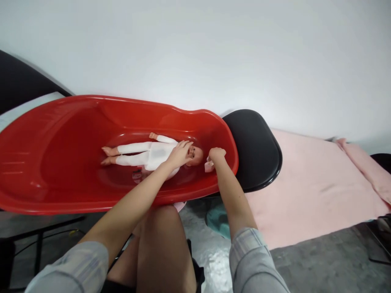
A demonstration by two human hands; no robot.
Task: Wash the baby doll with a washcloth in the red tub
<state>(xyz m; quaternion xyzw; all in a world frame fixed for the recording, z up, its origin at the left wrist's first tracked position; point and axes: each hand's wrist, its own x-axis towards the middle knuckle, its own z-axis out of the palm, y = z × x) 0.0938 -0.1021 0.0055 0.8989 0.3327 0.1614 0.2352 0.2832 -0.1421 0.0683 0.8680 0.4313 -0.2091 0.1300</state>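
Observation:
A baby doll (159,153) in a white suit lies on its back in a red baby bathtub (73,152), head toward the right end. My left hand (180,154) lies over its upper chest and neck, thumb and fingers on either side of its chin. Just past the doll's head, my right hand (217,154) is closed on a small pink item (209,166) that hangs below the fingers; whether it is cloth or something stiffer is unclear. A small patterned mark or label (137,175) shows on the tub floor beside the doll's legs.
A black chair seat (255,148) touches the tub's right end. Beyond it, a pink cloth (308,183) covers a long surface, with a rolled pink part (365,167) at its far end. A white wall (195,53) stands behind. My knees (166,244) are close to the tub's front rim.

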